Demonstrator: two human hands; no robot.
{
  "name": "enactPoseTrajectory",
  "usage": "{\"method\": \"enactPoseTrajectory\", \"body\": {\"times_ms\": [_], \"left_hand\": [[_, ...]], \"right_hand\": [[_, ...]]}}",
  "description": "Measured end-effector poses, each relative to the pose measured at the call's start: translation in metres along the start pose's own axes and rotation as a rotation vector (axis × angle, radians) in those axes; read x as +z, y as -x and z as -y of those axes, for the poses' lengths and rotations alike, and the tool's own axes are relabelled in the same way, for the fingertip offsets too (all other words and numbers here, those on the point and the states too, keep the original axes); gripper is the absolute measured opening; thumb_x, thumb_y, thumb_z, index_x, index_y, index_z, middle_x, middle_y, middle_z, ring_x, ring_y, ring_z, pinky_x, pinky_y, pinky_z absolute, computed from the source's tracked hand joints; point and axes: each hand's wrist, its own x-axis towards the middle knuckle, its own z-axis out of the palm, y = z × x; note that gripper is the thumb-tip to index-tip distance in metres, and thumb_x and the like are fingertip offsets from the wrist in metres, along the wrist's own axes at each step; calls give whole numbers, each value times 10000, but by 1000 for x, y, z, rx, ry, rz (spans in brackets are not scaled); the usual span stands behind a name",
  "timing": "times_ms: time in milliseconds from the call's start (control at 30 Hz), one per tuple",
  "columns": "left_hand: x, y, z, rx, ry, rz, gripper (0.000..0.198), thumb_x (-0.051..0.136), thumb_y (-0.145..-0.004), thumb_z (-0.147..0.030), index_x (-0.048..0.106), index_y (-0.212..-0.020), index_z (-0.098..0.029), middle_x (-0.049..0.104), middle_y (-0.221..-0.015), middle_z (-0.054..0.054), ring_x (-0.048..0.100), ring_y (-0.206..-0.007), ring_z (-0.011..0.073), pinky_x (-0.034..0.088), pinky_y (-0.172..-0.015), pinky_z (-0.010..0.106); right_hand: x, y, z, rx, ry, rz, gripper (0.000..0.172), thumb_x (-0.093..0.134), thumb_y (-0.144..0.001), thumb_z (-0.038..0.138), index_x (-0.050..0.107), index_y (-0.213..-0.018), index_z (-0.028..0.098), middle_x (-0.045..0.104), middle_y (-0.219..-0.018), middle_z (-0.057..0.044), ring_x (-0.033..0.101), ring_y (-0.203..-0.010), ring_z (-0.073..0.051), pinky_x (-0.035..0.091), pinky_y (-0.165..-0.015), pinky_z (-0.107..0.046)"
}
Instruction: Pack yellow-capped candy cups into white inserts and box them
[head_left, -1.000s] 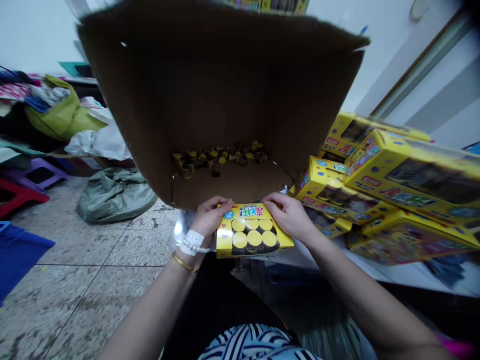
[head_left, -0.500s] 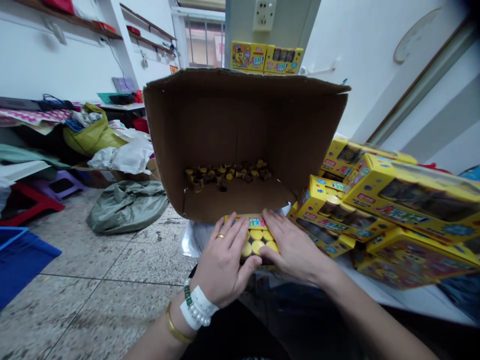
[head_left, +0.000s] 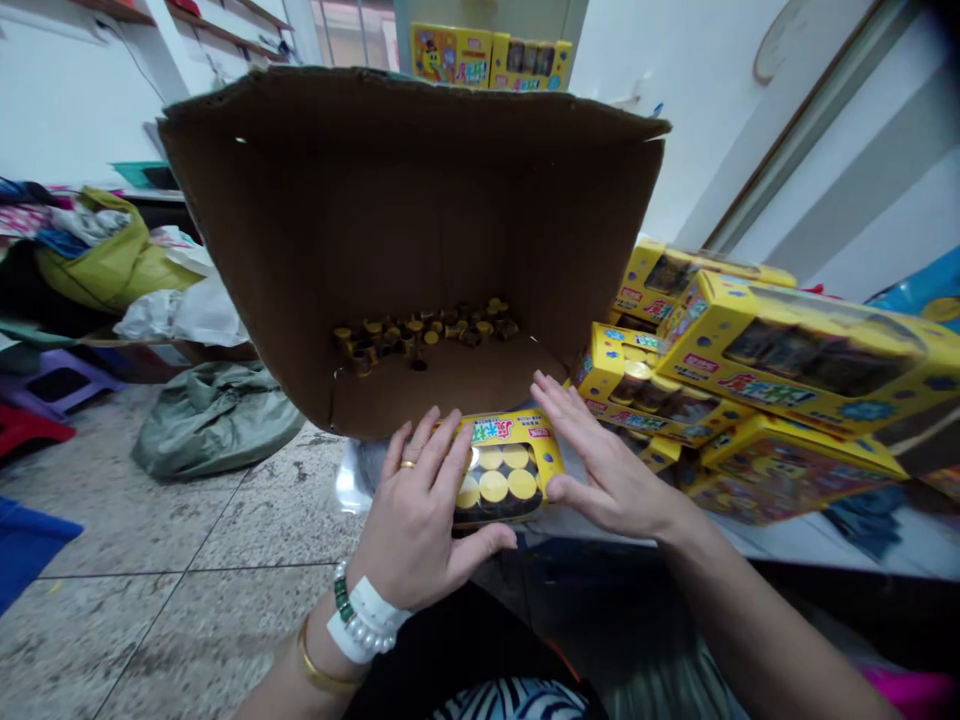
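Observation:
A yellow snack box with a clear window lies in front of me, rows of yellow-capped small cups showing through it. Across its left end rests my left hand, fingers stretched out and thumb apart near the front edge. My right hand is open at the box's right end, its thumb by the corner and its fingers extended past the side. Just beyond, a large brown cardboard carton lies with its mouth toward me. Several loose small cups with yellow lids are scattered inside it.
Filled yellow boxes are stacked on the right, and more boxes stand behind the carton. A grey-green cloth bag lies on the speckled floor at left, near a blue crate and a purple stool.
My hands have moved apart, uncovering more of the box's window and printed edge. The right hand has shifted toward the box's outer right side. The camera view has turned somewhat.

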Motion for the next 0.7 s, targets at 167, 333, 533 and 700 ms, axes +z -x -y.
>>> {"method": "enactPoseTrajectory", "body": {"times_ms": [167, 333, 533, 700], "left_hand": [[16, -2, 15, 67, -106, 99, 923, 567, -852, -676, 352, -1508, -63, 456, -1536, 247, 428, -1409, 424, 334, -1139, 611], [29, -3, 31, 144, -134, 55, 913, 695, -785, -511, 340, -1511, -88, 491, -1509, 242, 501, -1347, 417, 422, -1081, 581], [15, -1, 21, 104, -112, 104, 950, 752, -768, -477, 311, -1510, -81, 459, -1529, 255, 453, -1387, 424, 368, -1122, 614], [2, -4, 44, 185, -52, 280, 1015, 767, -763, -538, 247, -1543, -146, 432, -1565, 212, 377, -1448, 411, 299, -1159, 645]], "right_hand": [[20, -19, 20, -18, 179, 152, 1206, 602, -752, 812, 162, -1613, 92, 101, -1665, -226, 51, -1548, -402, 60, -1238, -628], [24, -32, 15, -16, 175, 269, 1162, 580, -788, 790, 179, -1604, 67, 140, -1652, -249, 150, -1533, -410, 81, -1245, -596], [9, -14, 2, 24, -117, 151, 923, 561, -905, 647, 198, -1615, 183, 161, -1673, -165, 145, -1553, -302, 120, -1254, -559], [50, 25, -14, 321, -758, -220, 896, 604, -903, 604, 189, -1614, 248, 365, -1602, -182, 417, -1453, -283, 347, -1189, -509]]}}
